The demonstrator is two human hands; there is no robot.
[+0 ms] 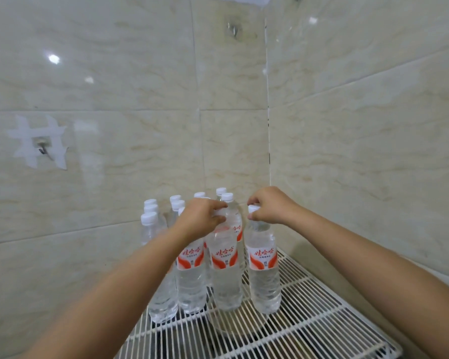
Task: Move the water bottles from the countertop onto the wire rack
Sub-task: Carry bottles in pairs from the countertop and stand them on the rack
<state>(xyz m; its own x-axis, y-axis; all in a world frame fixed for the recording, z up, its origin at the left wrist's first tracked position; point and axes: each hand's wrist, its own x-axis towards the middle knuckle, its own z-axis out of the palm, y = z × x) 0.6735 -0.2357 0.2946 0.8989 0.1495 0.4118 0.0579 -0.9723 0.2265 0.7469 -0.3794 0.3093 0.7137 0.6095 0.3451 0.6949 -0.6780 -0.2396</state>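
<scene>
Clear plastic water bottles (192,268), red-labelled, stood packed on the white wire rack (309,307) in the tiled corner. My left hand (201,216) and right hand (268,206) each pinched a bottle's cap from above, which I judged steadied them upright.

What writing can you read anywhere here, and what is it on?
"娃哈哈": in red on the white and red label of the right bottle, the middle bottle and the left bottle.
Small print under it: too small to read.
Wall tiles: no writing.
</scene>
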